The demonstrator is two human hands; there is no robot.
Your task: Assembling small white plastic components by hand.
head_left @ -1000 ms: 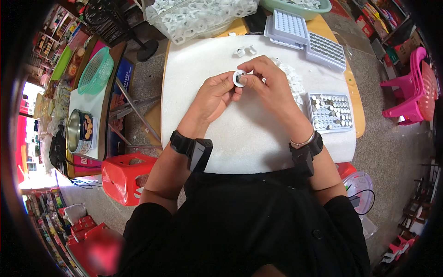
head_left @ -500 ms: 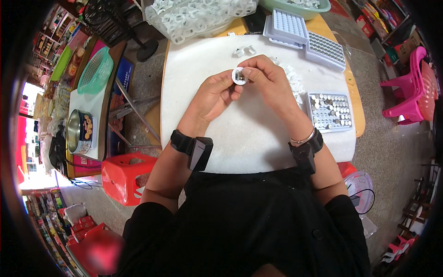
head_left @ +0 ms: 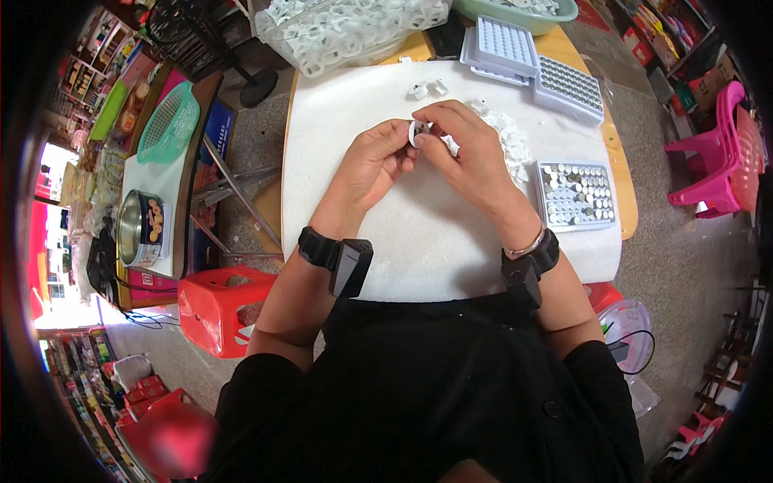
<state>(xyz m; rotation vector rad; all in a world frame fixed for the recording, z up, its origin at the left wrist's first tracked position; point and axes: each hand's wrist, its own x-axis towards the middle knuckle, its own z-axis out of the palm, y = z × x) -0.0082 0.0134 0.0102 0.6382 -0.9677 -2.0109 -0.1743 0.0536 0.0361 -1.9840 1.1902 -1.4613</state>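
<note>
Above the middle of the white-covered table, my left hand pinches a small round white plastic part between thumb and fingers. The part is turned nearly edge-on, and its inner side, with something small and dark in it, faces right. Against that side, my right hand has its thumb and forefinger closed; whether they hold another tiny piece is hidden. Just right of my right hand lies a heap of small white plastic pieces. A few white parts sit beyond my hands.
A shallow tray of small round silver and white pieces lies to the right. Behind it are stacked pale trays. A clear bin of white rings and a green basin stand at the far edge. Red stool at left.
The round part has turned from facing up at me to nearly edge-on. My right thumb has come lower on it, and the right hand has shifted slightly.
</note>
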